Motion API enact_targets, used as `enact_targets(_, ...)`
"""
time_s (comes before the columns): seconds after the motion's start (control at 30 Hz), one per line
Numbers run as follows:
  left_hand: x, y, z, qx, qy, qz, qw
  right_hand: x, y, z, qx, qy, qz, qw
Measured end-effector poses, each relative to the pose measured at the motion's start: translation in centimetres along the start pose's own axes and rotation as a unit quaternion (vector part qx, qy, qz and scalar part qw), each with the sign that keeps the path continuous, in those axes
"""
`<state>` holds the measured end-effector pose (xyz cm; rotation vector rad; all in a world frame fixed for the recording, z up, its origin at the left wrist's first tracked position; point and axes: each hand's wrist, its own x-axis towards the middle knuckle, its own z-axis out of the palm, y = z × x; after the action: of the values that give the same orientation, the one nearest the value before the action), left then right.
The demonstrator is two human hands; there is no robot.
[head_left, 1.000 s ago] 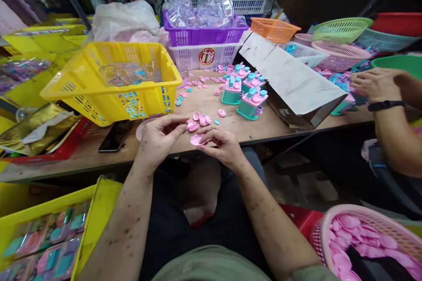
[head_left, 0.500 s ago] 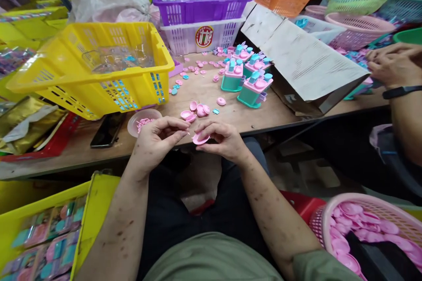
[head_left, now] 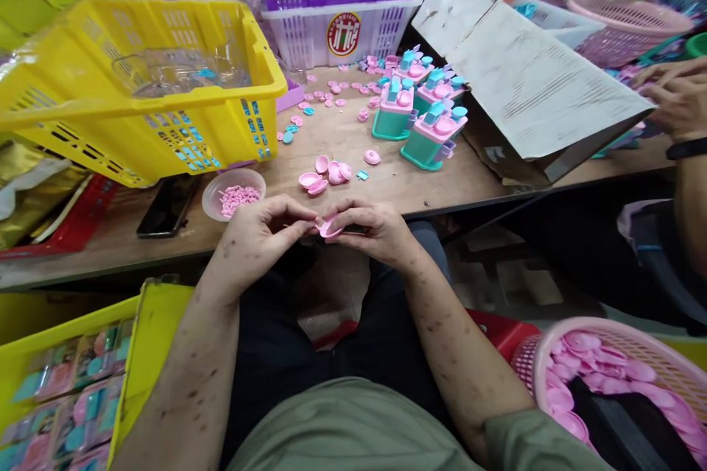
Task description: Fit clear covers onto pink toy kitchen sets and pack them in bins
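My right hand (head_left: 369,229) pinches a small pink plastic dish (head_left: 330,229) just off the wooden table's front edge (head_left: 309,195). My left hand (head_left: 259,234) meets it from the left, fingertips pinched on a tiny pink piece pressed against the dish. Several more pink dishes (head_left: 325,173) lie on the table just beyond. A shallow pink bowl of tiny pink pieces (head_left: 235,195) sits left of my hands.
A yellow crate (head_left: 149,107) stands tilted at left, a black phone (head_left: 166,206) below it. Teal-and-pink toy units (head_left: 423,114) stand mid-table beside a cardboard box (head_left: 530,99). Another person's hand (head_left: 671,92) works at right. A pink basket of dishes (head_left: 613,390) sits lower right.
Both hands came together, the left fingertips closing onto the dish held by the right. The view tilted down, so the table contents slid upward in frame.
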<state>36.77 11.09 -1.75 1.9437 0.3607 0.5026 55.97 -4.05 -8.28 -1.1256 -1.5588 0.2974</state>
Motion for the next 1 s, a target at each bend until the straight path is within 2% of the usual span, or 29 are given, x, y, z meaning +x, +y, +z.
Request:
enact_targets(0.23, -0.16, -0.02, 0.11, -0.035, -0.009, -0.037, 0.999, -0.03, -0.49, -0.29, -0.022, -0.020, -0.007, 1.000)
enact_targets(0.57, -0.56, -0.10, 0.66, -0.059, 0.009, -0.052, 0.997, -0.17, -0.16, -0.83, -0.060, -0.033, 0.006, 0.998)
enact_targets(1.0, -0.51, -0.46, 0.98, -0.060, 0.024, -0.066, 0.996, -0.17, -0.28, -1.05, -0.054, -0.039, -0.016, 0.998)
